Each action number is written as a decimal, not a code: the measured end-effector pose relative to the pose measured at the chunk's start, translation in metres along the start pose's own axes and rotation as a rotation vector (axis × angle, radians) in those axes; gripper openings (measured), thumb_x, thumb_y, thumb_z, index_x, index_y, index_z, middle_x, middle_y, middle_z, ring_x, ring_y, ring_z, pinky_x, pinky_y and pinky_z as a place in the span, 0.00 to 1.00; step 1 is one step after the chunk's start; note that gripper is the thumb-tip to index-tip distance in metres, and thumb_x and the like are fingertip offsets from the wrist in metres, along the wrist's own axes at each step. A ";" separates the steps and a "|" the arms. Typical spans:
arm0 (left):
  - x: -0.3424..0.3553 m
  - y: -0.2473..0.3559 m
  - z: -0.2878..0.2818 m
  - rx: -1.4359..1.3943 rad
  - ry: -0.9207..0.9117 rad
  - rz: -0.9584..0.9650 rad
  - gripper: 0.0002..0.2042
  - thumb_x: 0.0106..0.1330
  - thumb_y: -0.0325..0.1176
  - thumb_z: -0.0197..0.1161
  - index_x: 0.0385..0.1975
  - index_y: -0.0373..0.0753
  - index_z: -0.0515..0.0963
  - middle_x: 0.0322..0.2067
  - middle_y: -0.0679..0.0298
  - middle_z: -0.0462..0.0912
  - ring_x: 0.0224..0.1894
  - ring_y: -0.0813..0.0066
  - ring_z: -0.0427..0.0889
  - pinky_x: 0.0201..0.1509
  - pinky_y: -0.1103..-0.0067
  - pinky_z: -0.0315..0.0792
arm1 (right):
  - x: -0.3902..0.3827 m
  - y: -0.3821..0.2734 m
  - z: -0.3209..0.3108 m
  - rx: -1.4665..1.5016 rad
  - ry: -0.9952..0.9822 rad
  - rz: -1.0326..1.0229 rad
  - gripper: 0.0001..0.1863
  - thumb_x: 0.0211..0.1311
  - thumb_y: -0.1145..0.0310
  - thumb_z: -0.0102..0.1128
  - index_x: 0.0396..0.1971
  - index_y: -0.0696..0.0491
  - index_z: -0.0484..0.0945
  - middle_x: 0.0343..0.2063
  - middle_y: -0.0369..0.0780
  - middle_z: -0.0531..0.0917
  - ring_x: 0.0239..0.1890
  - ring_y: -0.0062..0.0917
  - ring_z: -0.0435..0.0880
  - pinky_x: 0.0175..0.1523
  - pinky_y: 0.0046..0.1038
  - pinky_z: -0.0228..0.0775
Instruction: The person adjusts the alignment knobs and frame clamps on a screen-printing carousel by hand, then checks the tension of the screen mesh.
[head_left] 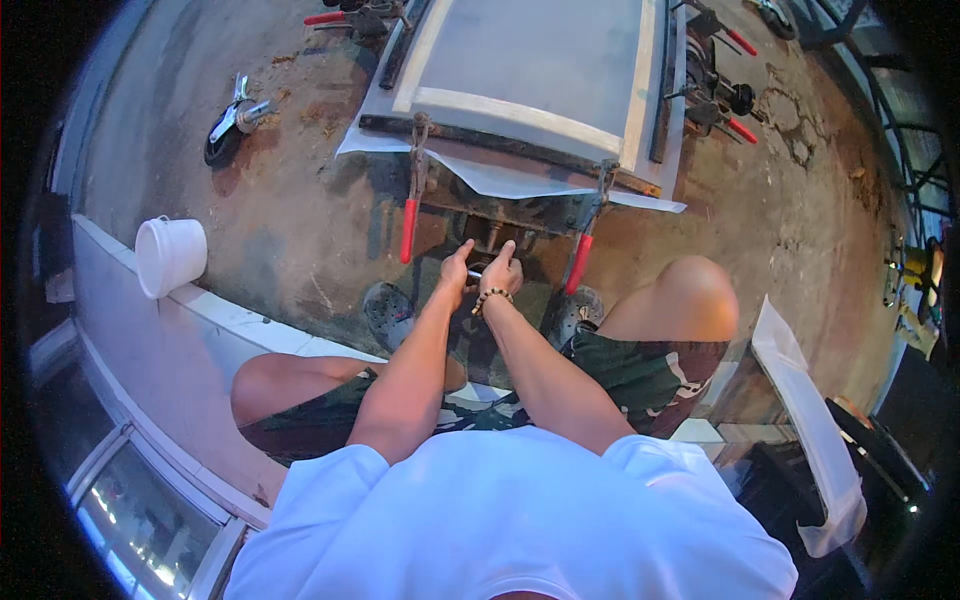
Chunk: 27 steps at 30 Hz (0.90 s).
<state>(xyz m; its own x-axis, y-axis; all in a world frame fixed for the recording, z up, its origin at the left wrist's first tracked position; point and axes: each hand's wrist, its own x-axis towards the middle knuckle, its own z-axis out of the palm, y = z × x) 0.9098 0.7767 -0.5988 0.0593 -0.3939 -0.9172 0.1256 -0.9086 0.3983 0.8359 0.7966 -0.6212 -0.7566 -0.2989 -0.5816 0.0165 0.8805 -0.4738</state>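
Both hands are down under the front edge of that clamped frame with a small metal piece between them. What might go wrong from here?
1. The left hand and right hand work close below the frame; knuckles could knock its front edge.
2. The red-handled clamps hang beside the hands, so a bumped handle might loosen the hold.
3. The small metal piece looks pinched only at the fingertips; it may drop onto the rough floor between the feet.
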 end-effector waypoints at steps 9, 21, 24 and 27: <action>-0.007 -0.015 0.027 0.681 0.402 0.536 0.22 0.68 0.42 0.39 0.36 0.28 0.76 0.37 0.36 0.77 0.43 0.34 0.74 0.50 0.54 0.66 | 0.036 0.012 -0.008 0.434 -0.420 0.390 0.39 0.54 0.31 0.49 0.28 0.60 0.79 0.21 0.43 0.77 0.21 0.34 0.77 0.31 0.36 0.71; 0.012 -0.011 0.004 0.673 0.321 0.189 0.24 0.65 0.47 0.43 0.47 0.35 0.77 0.50 0.44 0.76 0.47 0.44 0.77 0.52 0.59 0.67 | -0.007 -0.013 -0.015 0.113 -0.195 0.116 0.41 0.58 0.35 0.46 0.23 0.67 0.80 0.26 0.55 0.81 0.32 0.46 0.79 0.43 0.42 0.67; -0.014 -0.011 0.028 0.884 0.397 0.486 0.24 0.67 0.44 0.37 0.37 0.30 0.77 0.41 0.41 0.78 0.47 0.39 0.75 0.54 0.56 0.66 | 0.027 0.014 -0.004 0.499 -0.279 0.270 0.41 0.54 0.33 0.52 0.25 0.66 0.80 0.31 0.55 0.82 0.34 0.44 0.78 0.45 0.39 0.67; -0.009 0.003 0.016 1.037 0.303 0.461 0.29 0.67 0.49 0.37 0.39 0.27 0.78 0.42 0.38 0.78 0.50 0.40 0.75 0.56 0.58 0.65 | 0.038 0.014 -0.007 0.244 -0.366 0.260 0.41 0.55 0.32 0.48 0.32 0.64 0.81 0.36 0.57 0.81 0.42 0.48 0.78 0.53 0.42 0.64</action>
<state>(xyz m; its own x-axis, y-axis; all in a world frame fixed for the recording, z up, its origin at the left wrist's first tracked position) 0.8934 0.7756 -0.5897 0.1395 -0.7930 -0.5931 -0.8280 -0.4219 0.3694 0.8030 0.8001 -0.6455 -0.4295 -0.2294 -0.8735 0.3584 0.8445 -0.3980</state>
